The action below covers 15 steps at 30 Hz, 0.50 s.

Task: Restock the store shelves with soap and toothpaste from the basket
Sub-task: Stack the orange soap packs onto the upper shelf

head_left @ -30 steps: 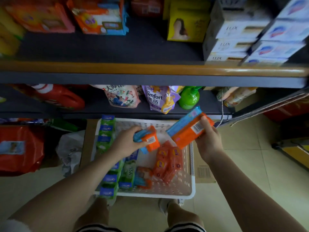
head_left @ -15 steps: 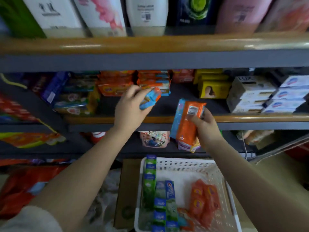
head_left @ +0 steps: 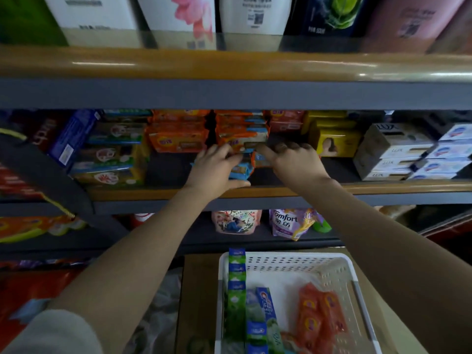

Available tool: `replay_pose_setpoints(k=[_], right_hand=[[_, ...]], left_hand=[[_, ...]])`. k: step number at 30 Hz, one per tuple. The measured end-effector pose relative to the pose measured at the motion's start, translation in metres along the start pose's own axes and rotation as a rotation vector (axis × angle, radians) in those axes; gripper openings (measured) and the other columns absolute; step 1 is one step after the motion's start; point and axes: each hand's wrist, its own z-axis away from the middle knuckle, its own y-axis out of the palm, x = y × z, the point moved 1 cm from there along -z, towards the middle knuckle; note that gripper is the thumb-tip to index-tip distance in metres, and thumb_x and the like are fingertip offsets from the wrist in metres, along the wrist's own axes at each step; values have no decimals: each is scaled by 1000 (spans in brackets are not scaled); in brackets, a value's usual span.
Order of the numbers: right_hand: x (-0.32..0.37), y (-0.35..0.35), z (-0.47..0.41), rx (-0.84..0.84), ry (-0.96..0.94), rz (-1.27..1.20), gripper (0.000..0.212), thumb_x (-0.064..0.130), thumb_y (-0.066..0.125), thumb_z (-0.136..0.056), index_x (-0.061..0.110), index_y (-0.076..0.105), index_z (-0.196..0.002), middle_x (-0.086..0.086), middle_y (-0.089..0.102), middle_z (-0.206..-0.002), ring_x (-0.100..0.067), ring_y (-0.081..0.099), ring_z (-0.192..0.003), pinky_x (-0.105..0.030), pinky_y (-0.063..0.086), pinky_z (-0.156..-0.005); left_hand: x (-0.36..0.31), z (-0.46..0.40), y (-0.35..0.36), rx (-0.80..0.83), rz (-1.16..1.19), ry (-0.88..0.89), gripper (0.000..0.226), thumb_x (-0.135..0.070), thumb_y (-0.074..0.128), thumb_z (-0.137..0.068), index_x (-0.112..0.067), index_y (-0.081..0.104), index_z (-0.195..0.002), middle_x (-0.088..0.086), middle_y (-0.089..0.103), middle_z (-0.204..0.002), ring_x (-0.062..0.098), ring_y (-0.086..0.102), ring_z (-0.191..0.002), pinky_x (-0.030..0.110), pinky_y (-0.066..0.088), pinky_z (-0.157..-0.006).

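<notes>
Both my hands reach into the middle shelf. My left hand grips a small orange-and-blue soap pack just above the shelf board. My right hand presses a larger orange soap pack in under the stack of orange soap packs; most of that pack is hidden by my fingers. Below stands the white basket with green and blue toothpaste boxes on its left and orange soap packs on its right.
On the shelf, more orange packs lie to the left, yellow boxes and white soap boxes to the right. Large bottles stand on the shelf above. Refill pouches sit on the lower shelf behind the basket.
Both hands rose from the basket to the middle shelf, each carrying a soap pack. They now reach deep in against the orange stack. My view tilted up.
</notes>
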Motion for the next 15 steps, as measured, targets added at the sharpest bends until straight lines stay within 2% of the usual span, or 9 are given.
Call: replay_pose_setpoints(k=[2,5,8,10,12,13,15], right_hand=[[-2,9,-1,71,-8,23,67,10,49,-87,26,17,-143,-14,57,-117,-34,59,-100,-36,42,-70],[-10,16,0,175,-27,-48,56,28,47,-93,26,20,-143,-14,53,-126,-35,56,-108,-39,44,-82],[-20,14,-4,223,-25,-351,52,45,37,-94,20,33,-140,-17,56,-125,-35,53,-110,-40,42,-91],[-29,13,-4,255,14,-644,47,43,33,-96,17,46,-132,-16,61,-121,-31,56,-110,-30,41,-87],[-44,16,-1,262,129,-750,39,39,33,-97,20,56,-124,-12,63,-120,-30,54,-112,-21,28,-80],[-55,20,1,282,222,-707,37,39,33,-98,23,56,-122,-12,61,-122,-34,49,-113,-24,25,-81],[-72,29,6,408,416,-621,40,43,36,-95,18,53,-122,-16,55,-126,-37,44,-115,-35,32,-91]], left_hand=[[7,4,-3,-6,91,16,61,-59,49,-81,-19,54,-127,6,52,-118,27,46,-110,39,36,-91],[18,3,-8,-27,294,-89,54,-55,41,-88,-18,56,-124,5,56,-121,25,52,-109,36,43,-83],[34,-9,-11,27,230,-411,71,-71,35,-80,-19,49,-126,7,56,-125,27,55,-109,33,43,-73],[41,-14,-12,173,206,-616,77,-81,40,-68,-21,53,-114,3,61,-108,25,58,-95,30,41,-64],[43,-17,-11,315,447,-791,68,-80,52,-61,-24,48,-99,0,58,-84,19,58,-75,27,39,-55],[40,-18,-11,367,630,-869,64,-76,57,-62,-22,45,-95,2,57,-78,18,58,-70,26,40,-52],[39,-20,-8,376,868,-951,55,-63,64,-69,-17,45,-92,4,57,-75,17,59,-66,27,44,-55]])
